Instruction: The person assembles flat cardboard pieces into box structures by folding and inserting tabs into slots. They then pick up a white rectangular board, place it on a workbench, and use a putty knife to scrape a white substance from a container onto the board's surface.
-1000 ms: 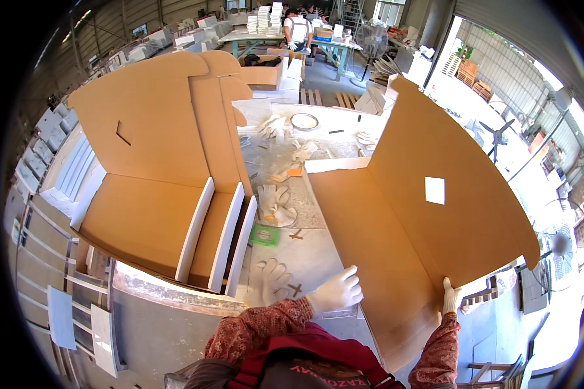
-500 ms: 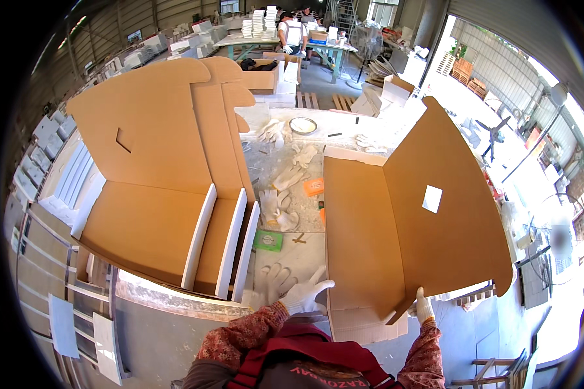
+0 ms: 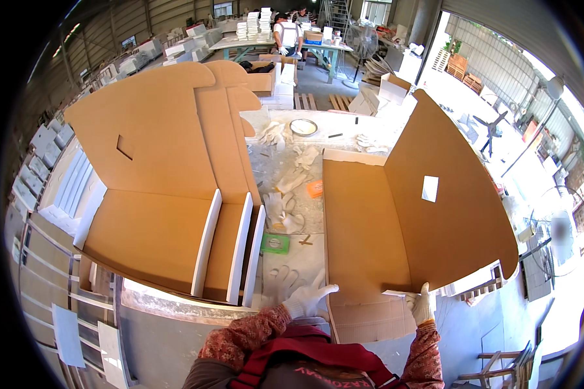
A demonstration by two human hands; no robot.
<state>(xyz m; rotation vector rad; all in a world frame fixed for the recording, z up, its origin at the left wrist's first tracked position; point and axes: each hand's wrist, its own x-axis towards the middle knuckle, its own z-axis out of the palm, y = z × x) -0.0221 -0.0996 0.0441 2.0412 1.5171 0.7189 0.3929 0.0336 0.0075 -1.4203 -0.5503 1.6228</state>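
Note:
A brown cardboard box (image 3: 363, 233) with its tall lid (image 3: 451, 194) raised lies before me on the right. My right hand (image 3: 423, 306), in a white knitted glove, is closed on the cardboard at the near corner where lid and base meet. A small side flap (image 3: 396, 292) is folded inward beside its fingers. The near end flap (image 3: 373, 321) lies outward. My left hand (image 3: 307, 300), also gloved, has its fingers spread, with the thumb at the box's left edge. Further left stand nested open cardboard boxes (image 3: 149, 220) with white edges and raised lids.
Between the boxes, the worktable (image 3: 311, 249) carries loose white gloves (image 3: 292, 178), a green packet (image 3: 276, 244), an orange packet (image 3: 315, 188) and a round dish (image 3: 303, 127). A person (image 3: 287, 35) sits at a far table. Metal racking (image 3: 58, 279) stands at the left.
The small side flap at the near corner has swung up and inward with my right hand. My left hand stays beside the box. The nested boxes appear slightly further right in view.

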